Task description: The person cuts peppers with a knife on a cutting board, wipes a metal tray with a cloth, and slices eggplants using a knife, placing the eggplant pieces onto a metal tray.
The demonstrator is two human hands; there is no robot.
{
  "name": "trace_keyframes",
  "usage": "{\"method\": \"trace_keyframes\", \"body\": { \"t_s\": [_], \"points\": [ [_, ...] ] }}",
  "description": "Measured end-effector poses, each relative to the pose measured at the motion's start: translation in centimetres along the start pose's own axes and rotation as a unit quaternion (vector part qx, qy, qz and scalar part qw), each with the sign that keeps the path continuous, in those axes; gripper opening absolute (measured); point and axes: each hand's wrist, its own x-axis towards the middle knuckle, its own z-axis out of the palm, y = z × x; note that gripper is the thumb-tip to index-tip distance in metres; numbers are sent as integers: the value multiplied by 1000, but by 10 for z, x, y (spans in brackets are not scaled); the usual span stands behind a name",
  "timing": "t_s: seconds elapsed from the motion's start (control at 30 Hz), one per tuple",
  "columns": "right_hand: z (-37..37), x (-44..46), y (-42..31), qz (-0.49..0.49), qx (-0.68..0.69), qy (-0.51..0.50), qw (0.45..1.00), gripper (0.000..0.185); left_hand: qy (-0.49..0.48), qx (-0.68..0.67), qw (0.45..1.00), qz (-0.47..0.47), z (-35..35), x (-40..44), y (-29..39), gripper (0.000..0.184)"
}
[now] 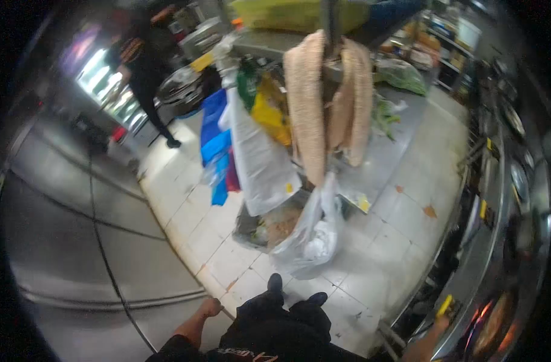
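Observation:
My left hand (211, 308) hangs at my side, fingers curled, beside the lower edge of the steel cabinet (130, 253); nothing shows in it. Toward the bottom right, my right hand (437, 327) is blurred, right by a yellow knob (445, 305) on the stove front; its fingers cannot be made out. Ahead, two beige towels (305, 102) hang from a post at the end of a steel table. A clear plastic bag (315, 241) with white contents hangs below them, in front of a grey crate (245, 229) on the floor.
White, blue and yellow bags (269, 108) hang left of the towels. Another person (136, 66) in dark clothes stands at the upper left near a lit fridge (100, 78). Greens (385, 119) lie on a low steel shelf. A flame glows by a pan (496, 323) at right.

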Motion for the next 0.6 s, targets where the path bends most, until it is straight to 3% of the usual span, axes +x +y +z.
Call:
{"method": "trace_keyframes", "body": {
  "t_s": [0.03,0.07,0.2,0.37,0.43,0.53,0.6],
  "points": [
    [9,1,9,-56,17,53,997,22,-3,-66,997,-41,-22,-32,35,46],
    [18,3,18,-114,27,105,988,25,1,-47,999,-22,-7,-29,30,46],
    [-10,10,3,11,13,75,997,29,55,-84,994,-40,-6,-38,73,48],
    [-50,-22,-56,167,61,177,968,38,78,-149,986,-6,-33,-41,108,49],
    [-71,-54,-101,189,79,207,957,41,81,-174,981,-8,-44,-46,111,48],
    [-83,-127,-197,163,143,156,964,50,99,-196,975,-18,-37,-38,86,47],
    [-39,-186,-296,26,366,18,930,56,115,-179,977,-28,-25,-32,65,47]
  ]
}}
